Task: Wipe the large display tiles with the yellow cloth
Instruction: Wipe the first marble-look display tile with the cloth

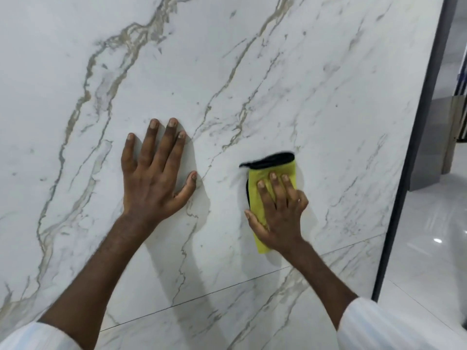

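A large white display tile point(227, 72) with grey and gold veins fills most of the view, standing upright. My left hand point(154, 173) lies flat on it with fingers spread. To its right, my right hand point(278, 210) presses a folded yellow cloth point(262, 178) with a black edge against the tile, fingers straight on top of the cloth. The cloth sticks out above and below the hand. A thin joint line point(252, 279) runs across the tile face below both hands.
A dark metal frame edge point(414, 147) borders the tile on the right. Beyond it lies a glossy light floor point(429, 261) and a grey panel or stand point(434, 137) at the far right.
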